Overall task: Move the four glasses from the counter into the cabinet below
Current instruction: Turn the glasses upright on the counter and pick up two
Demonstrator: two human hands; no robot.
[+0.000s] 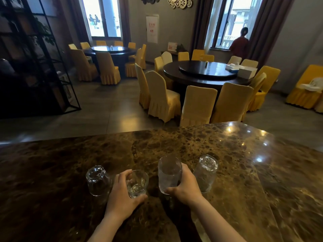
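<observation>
Several clear glasses stand in a row on the brown marble counter (174, 142). My left hand (121, 194) is wrapped around a short glass (138, 183) that sits upright. My right hand (186, 186) grips a taller glass (169, 173) from its right side. An upside-down short glass (97, 180) stands just left of my left hand. Another upside-down tall glass (206, 172) stands just right of my right hand. The cabinet below is hidden from view.
Beyond the counter's far edge lies a dining room with two dark round tables (204, 72) ringed by yellow-covered chairs (164, 96). A black metal shelf (35, 55) stands at the left. A person (240, 44) stands at the far window.
</observation>
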